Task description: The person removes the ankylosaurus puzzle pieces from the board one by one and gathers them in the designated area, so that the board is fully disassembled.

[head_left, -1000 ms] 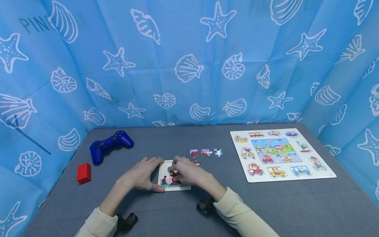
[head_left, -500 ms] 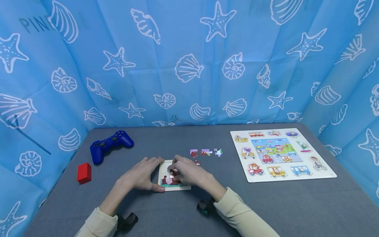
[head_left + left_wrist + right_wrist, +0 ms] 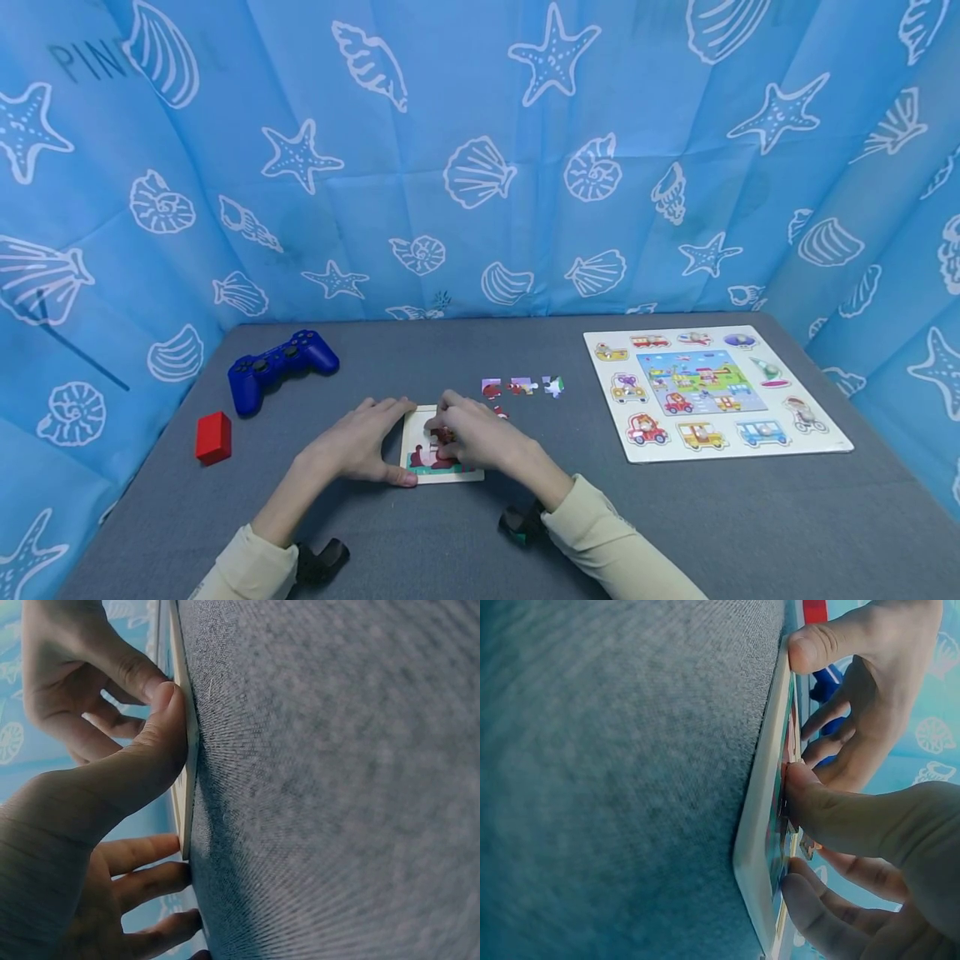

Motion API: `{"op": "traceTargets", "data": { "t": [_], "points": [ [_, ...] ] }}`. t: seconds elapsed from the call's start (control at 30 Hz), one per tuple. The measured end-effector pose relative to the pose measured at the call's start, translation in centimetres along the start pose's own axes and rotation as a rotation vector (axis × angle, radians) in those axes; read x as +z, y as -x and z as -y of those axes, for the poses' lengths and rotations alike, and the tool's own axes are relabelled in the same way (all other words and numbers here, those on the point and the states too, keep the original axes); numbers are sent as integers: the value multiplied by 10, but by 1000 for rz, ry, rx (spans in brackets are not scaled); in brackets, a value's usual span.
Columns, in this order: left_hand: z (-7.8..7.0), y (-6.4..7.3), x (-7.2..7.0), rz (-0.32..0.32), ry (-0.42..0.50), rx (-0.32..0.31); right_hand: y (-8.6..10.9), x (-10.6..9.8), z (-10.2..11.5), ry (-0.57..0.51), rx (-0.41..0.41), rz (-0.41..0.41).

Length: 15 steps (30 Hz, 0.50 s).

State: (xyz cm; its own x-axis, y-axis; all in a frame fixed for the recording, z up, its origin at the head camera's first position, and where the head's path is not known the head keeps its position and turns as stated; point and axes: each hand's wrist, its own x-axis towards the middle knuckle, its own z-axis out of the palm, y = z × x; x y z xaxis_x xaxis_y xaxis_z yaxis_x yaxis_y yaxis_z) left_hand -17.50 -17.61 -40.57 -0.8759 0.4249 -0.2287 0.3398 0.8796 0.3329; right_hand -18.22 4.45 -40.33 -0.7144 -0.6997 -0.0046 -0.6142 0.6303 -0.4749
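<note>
A small wooden puzzle tray (image 3: 450,477) lies before me, its lower part filled with brown, pink and green picture pieces (image 3: 424,457). My left hand (image 3: 358,443) holds the tray at its left side. Its thumb is on the near rim and its fingers reach the far left corner. Over the tray, my right hand (image 3: 480,435) pinches a brownish puzzle piece (image 3: 808,846) between thumb and fingers; the fingers hide much of it. In the right wrist view that piece looks tilted at the tray's surface. The right hand covers the tray's right side.
Several loose puzzle pieces (image 3: 522,386) lie beyond the tray, one partly behind my right hand. A large white vehicle puzzle board (image 3: 611,400) is at the right. To the left are a blue game controller (image 3: 281,367) and a red block (image 3: 213,438). A blue curtain (image 3: 480,233) borders the table.
My right hand's fingers have shifted very slightly, and the brownish puzzle piece beneath them has turned a little. My left hand and the tray stay in place.
</note>
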Motion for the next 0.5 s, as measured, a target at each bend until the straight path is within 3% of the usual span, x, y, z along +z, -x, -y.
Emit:
{"op": "traceTargets", "data": {
  "t": [0.2,0.5],
  "points": [
    [0,0,0,-4,1,2,1,0,-2,-20,-6,-3],
    [0,0,0,-6,2,7,4,-8,-3,-50,16,65]
  ]
}}
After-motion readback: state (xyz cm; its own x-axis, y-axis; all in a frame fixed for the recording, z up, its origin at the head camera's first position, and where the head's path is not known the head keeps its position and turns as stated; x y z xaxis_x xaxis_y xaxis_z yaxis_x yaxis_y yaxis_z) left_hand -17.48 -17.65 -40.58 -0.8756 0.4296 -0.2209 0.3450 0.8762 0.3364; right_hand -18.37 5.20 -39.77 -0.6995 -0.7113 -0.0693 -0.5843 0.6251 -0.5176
